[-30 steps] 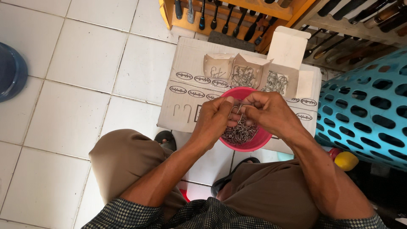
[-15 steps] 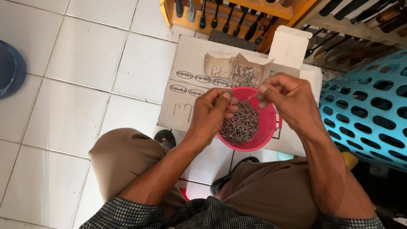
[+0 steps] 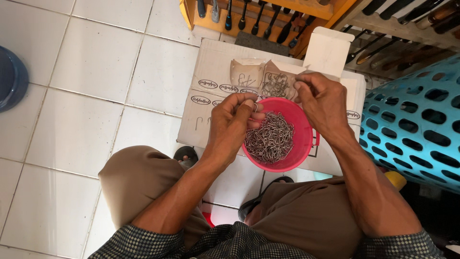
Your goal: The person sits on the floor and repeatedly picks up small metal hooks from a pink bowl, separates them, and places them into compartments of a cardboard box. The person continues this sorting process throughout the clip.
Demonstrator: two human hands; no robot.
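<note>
A head-worn camera looks down on a person crouched over a white tiled floor, knees spread, both forearms reaching forward. At nine o'clock, at the frame's left edge, sits part of a dark blue basin (image 3: 10,79).

Moving right, the left hand (image 3: 233,125) is curled, its fingertips pinched on a small bent wire hook (image 3: 255,106) held at the near-left rim of a pink plastic bowl (image 3: 298,125). The bowl stands on a flattened cardboard sheet (image 3: 215,72) and is heaped with a tangle of metal wire hooks (image 3: 269,137). That heap lies just beside the left hand, at about four o'clock from its fingertips; the left hand is the nearer of the two.

At twelve o'clock from the bowl stand two small open cartons (image 3: 262,76), touching each other, with a few hooks inside.

Further right, the right hand (image 3: 322,103) hovers over the bowl's far-right rim, fingers drawn together toward the cartons; whether it grips a hook cannot be told.

At three o'clock stands a turquoise perforated basket (image 3: 416,122). Along the top, a wooden rack (image 3: 268,13) holds dark-handled tools.
</note>
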